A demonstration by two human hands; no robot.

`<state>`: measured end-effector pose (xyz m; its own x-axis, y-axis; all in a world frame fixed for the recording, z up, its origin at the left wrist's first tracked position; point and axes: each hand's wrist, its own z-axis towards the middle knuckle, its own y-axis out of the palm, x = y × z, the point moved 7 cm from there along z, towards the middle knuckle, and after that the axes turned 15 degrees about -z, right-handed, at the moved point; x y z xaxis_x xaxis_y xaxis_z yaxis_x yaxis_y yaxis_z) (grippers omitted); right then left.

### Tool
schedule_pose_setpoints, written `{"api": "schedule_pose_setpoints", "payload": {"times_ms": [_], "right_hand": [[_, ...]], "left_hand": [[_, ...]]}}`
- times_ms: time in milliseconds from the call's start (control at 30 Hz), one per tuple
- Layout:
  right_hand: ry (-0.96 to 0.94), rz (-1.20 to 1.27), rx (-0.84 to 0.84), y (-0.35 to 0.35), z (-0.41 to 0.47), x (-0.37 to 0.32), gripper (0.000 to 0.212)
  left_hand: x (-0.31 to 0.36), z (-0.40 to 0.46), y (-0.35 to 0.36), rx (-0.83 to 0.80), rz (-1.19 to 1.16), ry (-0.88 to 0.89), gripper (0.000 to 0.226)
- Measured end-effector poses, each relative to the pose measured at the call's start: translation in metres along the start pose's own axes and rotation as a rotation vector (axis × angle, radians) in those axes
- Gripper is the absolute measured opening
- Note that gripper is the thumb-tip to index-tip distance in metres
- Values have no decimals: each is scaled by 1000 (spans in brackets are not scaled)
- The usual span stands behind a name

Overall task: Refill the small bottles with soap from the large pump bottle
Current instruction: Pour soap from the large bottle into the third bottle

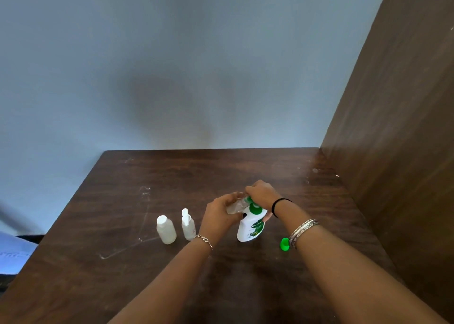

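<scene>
Your right hand (261, 193) presses down on the pump bottle (251, 226). Your left hand (221, 212) grips a small clear bottle (235, 207) right beside its spout.

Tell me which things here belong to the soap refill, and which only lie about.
Job: pump bottle, clear small bottle in left hand, right hand on pump, capped bottle, spray bottle, green cap.
Lying about: papers, left edge.

- soft, even daylight, fairly dim; no glare.
- a broad blurred shadow sits on the wall (169, 102) at 12 o'clock.
- hands (221, 213) slightly motion-blurred.
- wide-angle bending tilts the panel (398, 127) at 3 o'clock.
- the 9 o'clock edge is smeared.
</scene>
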<state>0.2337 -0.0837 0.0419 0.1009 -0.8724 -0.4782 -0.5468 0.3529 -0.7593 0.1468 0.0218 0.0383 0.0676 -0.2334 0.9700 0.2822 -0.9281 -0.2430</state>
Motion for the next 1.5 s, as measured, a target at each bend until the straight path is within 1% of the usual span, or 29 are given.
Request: {"api": "schedule_pose_setpoints", "payload": {"times_ms": [67,200,267,333,433,500,567,667,733,767,833,867,1000,1067,1133,1200,1233,1300,1367,1400,1500], "right_hand": [[2,-11,39,1,0,2,25],[10,4,-62,3,1,2,24],[7,-15,-71,1,3,1,24],[-2,-33,-9,1,6,1,24],[-6,-36,79,1,8,3,32],[-15,-43,45,2,6,2,30],[-15,-65,-38,1,4,-1,26],[11,-60,-109,2,5,1,27],[11,-66,-80,2,5,0,24],[0,-87,-36,1,5,0,24],[-18,-117,54,-2,5,-2,30],[-24,-117,61,-2,4,-3,31],[-11,-93,-103,2,1,-3,26],[-4,-76,-125,3,1,-2,26],[-20,-100,-38,2,2,-3,23],[-40,-124,94,-2,3,-3,33],[-40,-122,119,-3,3,-2,36],[-42,-113,74,-1,4,-2,33],[-28,-93,-35,1,2,-2,26],[-20,-91,-72,2,2,-1,26],[-7,-105,-71,2,1,-1,25]], "left_hand": [[-2,-1,-1,-11,22,-4,41],[-6,-3,-1,-44,10,-5,37],[-5,-3,-2,-53,5,-1,35],[-6,-1,-3,-66,5,-9,35],[-8,-1,-5,-110,7,-34,40],[-7,-1,-7,-135,5,-24,44],[-6,2,-8,-159,10,-26,47],[-6,8,-8,-212,50,-27,47],[-5,11,-8,-239,75,-25,45],[-6,12,-9,-245,85,-31,46],[-7,12,-10,-257,96,-48,46],[-7,11,-10,-263,100,-51,45],[-5,11,-9,-276,79,-44,42],[-5,11,-8,-274,76,-38,43],[-7,11,-8,-270,86,-36,44],[-9,9,-9,-260,76,-43,44],[-10,8,-9,-257,68,-44,44],[-9,7,-8,-254,57,-33,44],[-7,7,-8,-252,43,-26,43],[-6,8,-8,-252,45,-26,43],[-8,9,-7,-253,72,-26,44]]}}
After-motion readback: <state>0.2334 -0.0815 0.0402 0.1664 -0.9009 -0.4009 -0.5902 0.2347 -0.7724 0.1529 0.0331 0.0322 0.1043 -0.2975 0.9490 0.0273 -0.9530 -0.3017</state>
